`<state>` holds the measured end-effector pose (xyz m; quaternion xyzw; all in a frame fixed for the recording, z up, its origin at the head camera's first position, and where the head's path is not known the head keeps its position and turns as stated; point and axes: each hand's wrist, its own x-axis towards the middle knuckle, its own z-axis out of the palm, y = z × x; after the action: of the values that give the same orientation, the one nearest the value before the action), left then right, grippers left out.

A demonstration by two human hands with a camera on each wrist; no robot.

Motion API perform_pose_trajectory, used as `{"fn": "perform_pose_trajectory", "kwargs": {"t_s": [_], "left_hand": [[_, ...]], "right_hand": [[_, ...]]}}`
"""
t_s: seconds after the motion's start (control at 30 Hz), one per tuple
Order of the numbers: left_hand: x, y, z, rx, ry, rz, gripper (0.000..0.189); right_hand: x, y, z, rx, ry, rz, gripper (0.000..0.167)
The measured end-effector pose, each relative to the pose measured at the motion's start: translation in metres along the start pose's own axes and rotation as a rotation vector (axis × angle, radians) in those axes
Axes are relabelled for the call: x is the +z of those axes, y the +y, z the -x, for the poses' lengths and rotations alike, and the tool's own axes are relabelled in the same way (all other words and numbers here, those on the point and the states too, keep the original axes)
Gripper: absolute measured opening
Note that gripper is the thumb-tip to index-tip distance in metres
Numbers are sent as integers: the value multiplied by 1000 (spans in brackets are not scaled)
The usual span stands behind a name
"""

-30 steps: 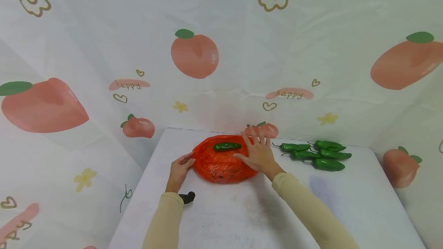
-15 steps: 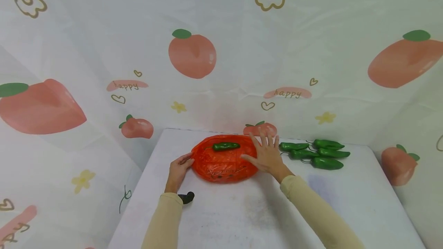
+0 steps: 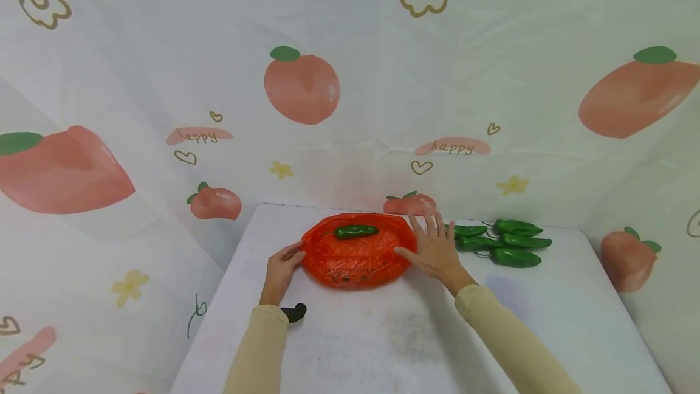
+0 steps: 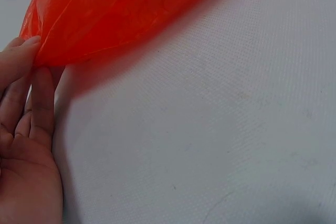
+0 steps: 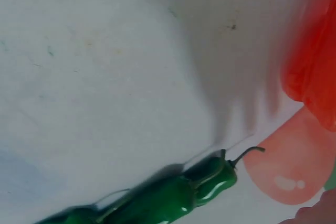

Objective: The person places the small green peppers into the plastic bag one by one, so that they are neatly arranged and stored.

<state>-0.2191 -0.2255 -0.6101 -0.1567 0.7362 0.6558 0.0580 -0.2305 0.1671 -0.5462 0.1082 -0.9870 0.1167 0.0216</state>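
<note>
A red plastic bag [image 3: 361, 260] lies spread with its mouth open on the white table, and one green pepper [image 3: 356, 231] rests in it. At its left edge my left hand [image 3: 281, 269] pinches the plastic between thumb and fingers; the left wrist view shows the thumb on the bag's edge [image 4: 105, 30]. My right hand [image 3: 437, 254], fingers spread and straight, is at the bag's right edge; whether it touches the plastic is unclear. Beyond that hand lie several green peppers [image 3: 516, 257], partly covered by its fingertips in the head view.
The white table [image 3: 361, 345] ends at the back against a fruit-printed cloth wall [image 3: 350, 157]. A dark wrist strap end [image 3: 295, 313] sticks out beside the left sleeve. In the right wrist view, the green peppers [image 5: 163, 198] lie with stems toward the bag.
My right hand has moved right, from over the bag's right part to its edge near the pepper pile. The left hand stays at the left edge, and the pepper stays in the bag.
</note>
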Motion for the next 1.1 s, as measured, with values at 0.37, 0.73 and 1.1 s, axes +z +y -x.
{"fn": "perform_pose_trajectory", "kwargs": {"t_s": [0.37,0.73,1.1], "left_hand": [[-1,-2,0,-9,-5,9,42],[-1,-2,1,-1,2,12,42],[1,-2,1,-7,9,22,41]], "right_hand": [[4,24,8,50,-10,9,99],[2,49,12,82,-1,-4,96],[3,75,24,107,0,-17,96]]}}
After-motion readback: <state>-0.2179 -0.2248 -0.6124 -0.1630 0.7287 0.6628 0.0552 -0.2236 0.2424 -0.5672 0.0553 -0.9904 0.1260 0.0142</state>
